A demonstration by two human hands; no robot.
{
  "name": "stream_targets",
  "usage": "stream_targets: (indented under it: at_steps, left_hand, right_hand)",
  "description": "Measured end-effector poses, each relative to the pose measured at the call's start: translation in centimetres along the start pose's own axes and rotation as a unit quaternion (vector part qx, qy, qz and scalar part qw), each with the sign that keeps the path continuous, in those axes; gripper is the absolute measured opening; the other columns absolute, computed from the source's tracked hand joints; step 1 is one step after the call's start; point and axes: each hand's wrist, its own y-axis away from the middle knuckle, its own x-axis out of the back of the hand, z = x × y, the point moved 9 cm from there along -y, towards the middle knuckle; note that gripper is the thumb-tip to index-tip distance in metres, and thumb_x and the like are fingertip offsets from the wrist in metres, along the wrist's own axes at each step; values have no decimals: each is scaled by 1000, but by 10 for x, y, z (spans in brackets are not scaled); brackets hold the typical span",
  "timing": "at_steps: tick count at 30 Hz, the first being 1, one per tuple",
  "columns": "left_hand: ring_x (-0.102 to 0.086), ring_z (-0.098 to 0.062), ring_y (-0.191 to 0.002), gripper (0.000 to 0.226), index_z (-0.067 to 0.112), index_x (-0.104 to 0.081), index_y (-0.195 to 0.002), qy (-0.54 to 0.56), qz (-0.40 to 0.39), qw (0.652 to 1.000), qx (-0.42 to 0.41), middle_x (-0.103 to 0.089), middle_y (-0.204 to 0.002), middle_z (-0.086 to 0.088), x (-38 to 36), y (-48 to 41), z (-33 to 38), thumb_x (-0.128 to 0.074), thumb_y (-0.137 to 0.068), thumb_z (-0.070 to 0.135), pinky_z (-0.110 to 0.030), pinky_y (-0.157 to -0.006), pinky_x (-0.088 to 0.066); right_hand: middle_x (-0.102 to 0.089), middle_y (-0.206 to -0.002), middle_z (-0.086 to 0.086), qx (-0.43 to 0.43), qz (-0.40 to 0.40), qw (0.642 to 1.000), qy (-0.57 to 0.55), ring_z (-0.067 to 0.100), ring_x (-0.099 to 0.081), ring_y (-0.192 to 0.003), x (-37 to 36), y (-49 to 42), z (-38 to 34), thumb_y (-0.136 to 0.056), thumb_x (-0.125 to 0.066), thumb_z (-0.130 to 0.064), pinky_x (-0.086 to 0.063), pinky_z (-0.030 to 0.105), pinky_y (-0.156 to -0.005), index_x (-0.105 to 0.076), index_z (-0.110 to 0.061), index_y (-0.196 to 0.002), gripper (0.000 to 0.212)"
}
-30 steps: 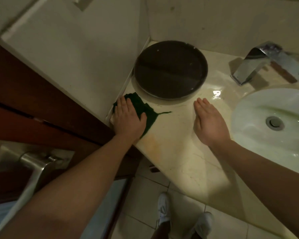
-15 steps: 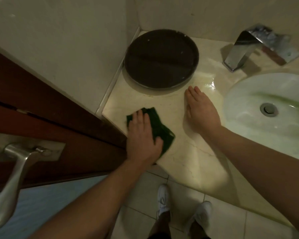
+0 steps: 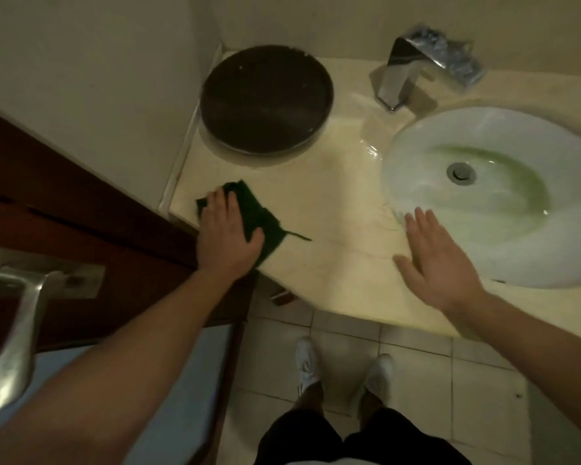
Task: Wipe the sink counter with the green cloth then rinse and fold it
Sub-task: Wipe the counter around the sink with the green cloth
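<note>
The green cloth (image 3: 260, 220) lies flat on the cream marble counter (image 3: 332, 209) near its front left edge. My left hand (image 3: 225, 234) presses down on the cloth, palm flat, covering its left half; a loose thread sticks out to the right. My right hand (image 3: 440, 263) rests flat and empty on the counter at the front rim of the white sink basin (image 3: 503, 196), fingers spread.
A dark round tray (image 3: 265, 99) sits in the counter's back left corner. The chrome faucet (image 3: 413, 72) stands behind the basin. A wooden door with a metal handle (image 3: 21, 330) is at the left. Tiled floor and my white shoes (image 3: 342, 370) are below.
My left hand slid the cloth from the wall corner toward the front edge, then slightly left. My right hand moved from beside the tray back to the basin's front rim.
</note>
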Motion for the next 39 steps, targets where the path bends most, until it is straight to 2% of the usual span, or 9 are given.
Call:
stream_targets:
  at_steps: [4,11,14,16,19,22,26,34,39]
  left_hand:
    - [-9,-38,-146,88,3,-11,-152,6,8,1000,2,-13,-159,-22,0,3,20,-34,-84,54,-51,-120,-8]
    - [-5,-40,-147,89,1,-14,-151,33,-39,990,-134,-10,-159,-25,-23,62,186,-40,-83,51,-52,-120,-7]
    - [-4,-38,-147,85,2,-14,-151,64,-60,979,-184,-10,-159,-24,-31,78,244,-40,-85,48,-51,-120,-8]
    - [-3,-35,-148,82,4,-14,-151,78,-67,970,-221,-10,-160,-22,-33,80,252,-40,-86,46,-50,-120,-9]
    - [2,-28,-149,75,8,-9,-153,91,-62,947,-301,-6,-162,-15,-25,76,233,-32,-92,45,-49,-120,-11]
    - [11,-21,-149,71,11,2,-153,130,-27,969,-210,0,-163,-9,-13,41,166,-21,-94,43,-43,-122,-3]
    - [8,-25,-149,73,8,6,-152,34,-8,999,-35,4,-162,-12,-11,-9,79,-20,-95,47,-45,-121,-3]
    - [3,-27,-149,78,3,3,-152,32,8,999,-26,2,-162,-14,-12,-15,75,-22,-91,46,-44,-122,-6]
    - [5,-26,-149,77,3,6,-151,35,0,999,-37,6,-162,-14,-16,-16,75,-15,-88,41,-42,-122,-4]
  right_hand:
    - [-7,-163,6,17,-2,999,32,21,-4,-150,-12,9,4,-96,-23,-51,-14,39,-121,-5,-15,-155,72]
    - [-13,-161,6,21,35,999,-5,14,-5,-149,-9,10,3,-100,-19,-36,-8,30,-120,-13,-10,-154,61]
    - [-21,-159,7,11,61,996,-59,12,-12,-147,-3,13,7,-98,-17,-31,-17,32,-120,-20,-9,-153,59]
    - [-25,-158,6,-11,86,990,-111,12,-16,-146,5,17,12,-97,-18,-30,-20,32,-120,-24,-10,-152,58]
    - [-23,-159,6,-56,107,982,-148,15,-14,-148,23,18,9,-96,-27,-28,-8,29,-120,-23,-13,-153,59]
    - [-21,-160,5,6,93,993,-67,22,-12,-149,26,9,-40,-93,-40,-32,-7,39,-122,-22,-13,-153,65]
    - [-11,-162,8,5,30,999,7,24,-6,-150,-9,0,-73,-94,-35,-47,-10,44,-122,-14,-11,-154,74]
    - [-15,-160,18,-132,74,988,-14,33,-11,-148,13,-120,-63,-96,-32,-38,-12,44,-122,-13,-1,-152,70]
    - [-14,-161,15,-55,64,996,12,30,-9,-149,16,-176,-120,-96,-28,-40,-3,41,-119,-14,-4,-153,68]
